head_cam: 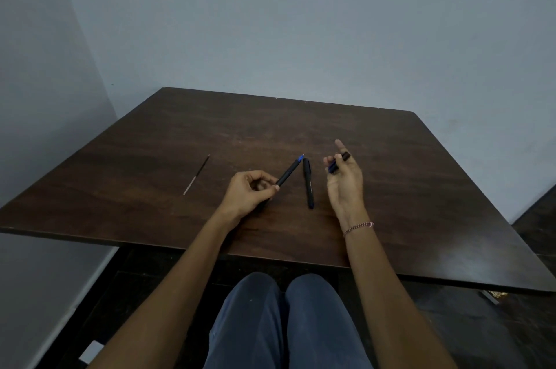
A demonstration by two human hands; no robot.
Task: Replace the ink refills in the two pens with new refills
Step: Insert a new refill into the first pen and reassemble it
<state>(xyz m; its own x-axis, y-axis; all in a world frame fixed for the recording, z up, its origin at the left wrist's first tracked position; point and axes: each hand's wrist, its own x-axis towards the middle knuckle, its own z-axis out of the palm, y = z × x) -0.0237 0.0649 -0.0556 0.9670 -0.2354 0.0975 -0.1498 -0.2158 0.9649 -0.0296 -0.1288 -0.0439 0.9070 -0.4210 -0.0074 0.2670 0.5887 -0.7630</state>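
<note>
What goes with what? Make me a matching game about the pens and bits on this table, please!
Things:
1. blue-tipped pen
2. all-black pen
3. thin refill
4. small dark pen piece

Places:
A. lies alone on the left part of the table
B. held in the left hand
C. pinched in the fingers of the right hand
D. lies on the table between the two hands

Pairs: 1-B, 2-D, 3-A, 4-C
</note>
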